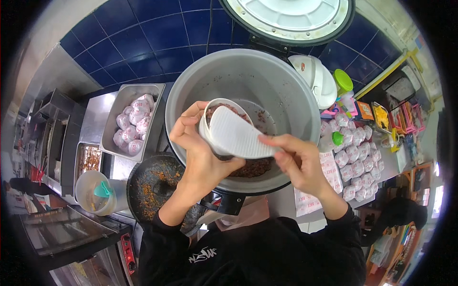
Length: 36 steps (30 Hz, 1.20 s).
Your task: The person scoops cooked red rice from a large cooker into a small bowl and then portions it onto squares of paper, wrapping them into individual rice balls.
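My left hand [202, 150] grips a white bowl [204, 130] that holds dark reddish cooked rice [234, 106]. In my right hand [298, 159] is a white ribbed rice paddle [238, 134], its broad blade lying over the bowl's mouth and hiding part of the rice. Both hands are above the open inner pot of a large rice cooker [291, 85]. More dark rice [254, 168] lies at the pot's near side, with scattered grains on its floor and wall. The cooker's lid [286, 16] stands raised at the back.
At left are a steel pan [107, 143] of paper-wrapped balls [134, 114], a dark wok [143, 200] with orange crumbs and a plastic pitcher [120, 195]. At right, several wrapped balls [357, 168] stand in rows beside printed paper sheets [304, 202]. A smaller white cooker [309, 78] stands behind.
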Each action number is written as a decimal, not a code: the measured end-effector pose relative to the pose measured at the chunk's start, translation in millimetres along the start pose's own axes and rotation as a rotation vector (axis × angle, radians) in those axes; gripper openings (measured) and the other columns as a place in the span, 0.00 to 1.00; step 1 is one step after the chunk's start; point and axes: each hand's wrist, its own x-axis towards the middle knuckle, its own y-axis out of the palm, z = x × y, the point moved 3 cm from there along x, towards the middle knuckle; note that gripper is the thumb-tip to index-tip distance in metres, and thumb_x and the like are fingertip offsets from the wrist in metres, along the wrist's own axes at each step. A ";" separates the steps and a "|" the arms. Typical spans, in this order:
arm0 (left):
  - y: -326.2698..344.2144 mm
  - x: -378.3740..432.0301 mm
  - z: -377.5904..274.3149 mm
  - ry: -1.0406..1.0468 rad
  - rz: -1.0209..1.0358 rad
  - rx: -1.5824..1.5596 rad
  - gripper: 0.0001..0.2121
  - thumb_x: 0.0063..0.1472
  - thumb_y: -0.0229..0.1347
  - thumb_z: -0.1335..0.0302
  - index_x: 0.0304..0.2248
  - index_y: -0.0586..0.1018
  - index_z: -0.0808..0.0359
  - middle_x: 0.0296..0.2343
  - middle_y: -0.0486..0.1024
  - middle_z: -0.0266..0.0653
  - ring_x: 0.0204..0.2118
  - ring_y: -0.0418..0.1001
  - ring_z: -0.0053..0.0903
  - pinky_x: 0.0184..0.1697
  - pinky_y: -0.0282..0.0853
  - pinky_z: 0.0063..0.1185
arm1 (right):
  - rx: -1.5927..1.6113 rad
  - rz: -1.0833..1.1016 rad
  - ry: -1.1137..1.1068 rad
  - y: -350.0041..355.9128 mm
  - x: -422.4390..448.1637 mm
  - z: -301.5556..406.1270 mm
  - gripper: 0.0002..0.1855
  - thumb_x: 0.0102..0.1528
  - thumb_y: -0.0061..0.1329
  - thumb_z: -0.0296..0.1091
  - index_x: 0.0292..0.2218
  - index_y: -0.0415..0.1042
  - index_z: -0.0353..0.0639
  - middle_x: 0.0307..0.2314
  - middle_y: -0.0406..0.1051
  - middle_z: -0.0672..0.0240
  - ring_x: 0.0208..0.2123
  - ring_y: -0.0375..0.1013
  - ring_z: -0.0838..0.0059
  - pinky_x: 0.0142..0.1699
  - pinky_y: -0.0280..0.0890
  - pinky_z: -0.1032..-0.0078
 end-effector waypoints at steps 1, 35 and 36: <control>-0.6 1.2 -1.0 -0.003 0.004 -0.005 0.41 0.33 0.64 0.85 0.41 0.44 0.63 0.45 0.53 0.54 0.50 0.59 0.39 0.53 0.57 0.30 | -0.075 -0.017 -0.042 0.8 1.9 1.4 0.14 0.56 0.42 0.23 0.43 0.71 0.36 0.36 0.74 0.59 0.36 0.72 0.77 0.43 0.64 0.80; -101.6 -80.1 68.7 -0.227 -0.468 -0.043 0.49 0.39 0.65 0.72 0.53 0.41 0.60 0.49 0.57 0.49 0.53 0.60 0.36 0.56 0.58 0.30 | -0.667 0.756 0.141 55.6 141.9 -95.6 0.13 0.41 0.55 0.28 0.32 0.77 0.39 0.29 0.75 0.54 0.31 0.75 0.59 0.38 0.67 0.67; -100.1 -78.3 67.4 -0.229 -0.444 -0.065 0.50 0.39 0.66 0.71 0.54 0.40 0.60 0.49 0.57 0.49 0.53 0.60 0.36 0.56 0.58 0.30 | -0.753 0.725 0.115 51.3 148.0 -99.1 0.12 0.41 0.55 0.29 0.31 0.77 0.39 0.28 0.75 0.54 0.31 0.75 0.59 0.37 0.67 0.66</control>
